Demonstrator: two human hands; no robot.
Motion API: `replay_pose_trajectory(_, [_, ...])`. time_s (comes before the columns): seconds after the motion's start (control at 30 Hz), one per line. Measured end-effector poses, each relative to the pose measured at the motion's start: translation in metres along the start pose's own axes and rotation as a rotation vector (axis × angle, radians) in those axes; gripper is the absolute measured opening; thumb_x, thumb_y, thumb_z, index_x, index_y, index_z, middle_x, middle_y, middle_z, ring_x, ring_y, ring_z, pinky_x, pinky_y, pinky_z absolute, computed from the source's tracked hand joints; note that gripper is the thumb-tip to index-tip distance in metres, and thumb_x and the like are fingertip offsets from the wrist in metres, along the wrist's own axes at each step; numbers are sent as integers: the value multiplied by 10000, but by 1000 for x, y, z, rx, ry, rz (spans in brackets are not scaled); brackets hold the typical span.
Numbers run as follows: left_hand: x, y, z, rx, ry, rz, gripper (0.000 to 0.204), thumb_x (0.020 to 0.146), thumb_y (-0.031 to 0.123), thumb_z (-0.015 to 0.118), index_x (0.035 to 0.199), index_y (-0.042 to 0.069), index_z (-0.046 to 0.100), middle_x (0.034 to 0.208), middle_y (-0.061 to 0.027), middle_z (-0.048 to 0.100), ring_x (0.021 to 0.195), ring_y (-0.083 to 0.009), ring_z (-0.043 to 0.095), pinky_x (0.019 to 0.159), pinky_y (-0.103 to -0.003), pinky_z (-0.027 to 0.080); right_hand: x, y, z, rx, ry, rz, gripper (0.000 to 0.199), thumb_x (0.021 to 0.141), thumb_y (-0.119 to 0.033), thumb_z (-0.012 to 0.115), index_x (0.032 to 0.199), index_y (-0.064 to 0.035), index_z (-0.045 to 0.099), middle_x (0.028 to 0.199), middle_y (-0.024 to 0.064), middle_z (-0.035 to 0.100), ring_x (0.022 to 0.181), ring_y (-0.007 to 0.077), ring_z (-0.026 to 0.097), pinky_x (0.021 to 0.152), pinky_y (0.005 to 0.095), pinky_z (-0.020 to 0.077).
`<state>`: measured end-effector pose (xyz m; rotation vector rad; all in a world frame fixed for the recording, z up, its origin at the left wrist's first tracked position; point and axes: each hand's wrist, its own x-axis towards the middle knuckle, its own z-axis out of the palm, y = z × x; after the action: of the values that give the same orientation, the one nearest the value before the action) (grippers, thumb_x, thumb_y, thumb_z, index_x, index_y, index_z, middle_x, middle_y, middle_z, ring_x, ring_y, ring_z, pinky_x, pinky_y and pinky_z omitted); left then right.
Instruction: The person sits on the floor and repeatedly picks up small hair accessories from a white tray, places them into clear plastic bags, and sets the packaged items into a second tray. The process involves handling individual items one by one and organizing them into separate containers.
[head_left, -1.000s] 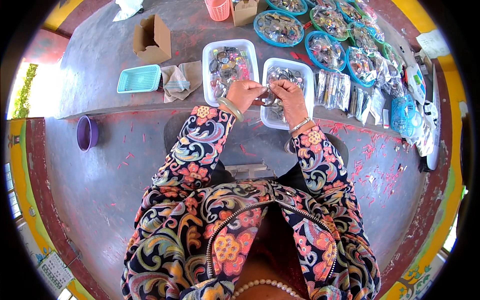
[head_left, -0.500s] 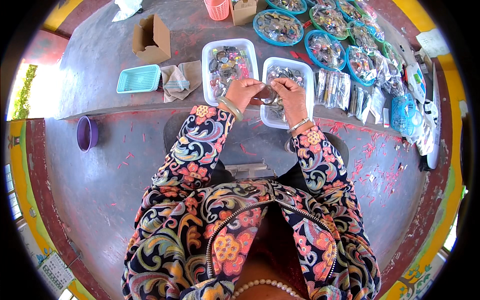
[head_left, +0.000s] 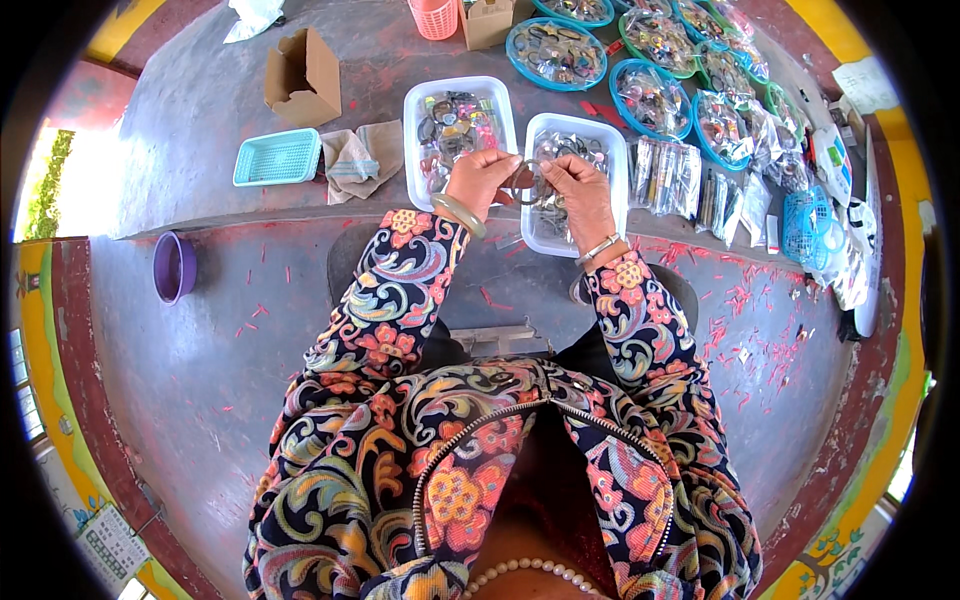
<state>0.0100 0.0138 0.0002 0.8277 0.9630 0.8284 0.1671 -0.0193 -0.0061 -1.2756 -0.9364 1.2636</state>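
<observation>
Above the gap between two white trays, a small dark ring-shaped band [head_left: 517,184] is stretched between my hands; its exact kind is too small to tell. My left hand [head_left: 478,182] pinches its left side between thumb and fingers. On its right side my right hand [head_left: 582,196] has a fingertip pinch too. Beneath my left hand, the left white tray [head_left: 409,120] holds dark bands and some pink pieces. Under my right hand, the right white tray [head_left: 622,190] contains more dark bands and clear plastic, partly covered by the hand.
Blue and green round baskets [head_left: 512,62] of bagged small goods crowd the far right. Several flat plastic packets [head_left: 668,178] lie right of the trays. At left are a turquoise basket [head_left: 278,160], a folded cloth [head_left: 365,160], a cardboard box [head_left: 305,82] and, lower, a purple basin [head_left: 174,268].
The band between my hands has turned, and its round loop now shows more openly. My hands have shifted only slightly; the trays stay where they were.
</observation>
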Motion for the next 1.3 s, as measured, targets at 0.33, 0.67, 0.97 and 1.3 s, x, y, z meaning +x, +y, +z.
replay_pose_trajectory(0.33, [1,1,-2,84,-34,-78,195,787,194,631,889,27,619,729,12,589,558,-28,485,396,-160,327,0,2,-2,-127,-57,-53,109,769,-90,624,698,-13,596,589,-70,472,543,14,356,474,180,276])
replay_pose_trajectory(0.67, [0,-3,-1,50,42,-25,198,797,206,615,872,23,622,722,-1,602,550,-41,479,432,-178,337,0,-2,1,-92,-80,18,125,782,-117,626,748,1,601,628,-52,509,566,18,389,494,173,302])
replay_pose_trajectory(0.97, [0,1,-3,-80,44,21,175,820,196,584,861,28,612,762,-27,629,586,-46,518,458,-174,351,-1,-2,0,23,-118,24,120,792,-123,620,758,-10,599,663,-43,524,608,28,430,550,168,341])
replay_pose_trajectory(1.3, [0,2,-3,-217,40,-43,185,826,191,576,905,24,587,766,-38,617,631,-93,568,457,-188,386,0,-1,1,-39,-125,-69,114,807,-112,594,756,-12,573,645,-31,518,594,39,444,543,177,360])
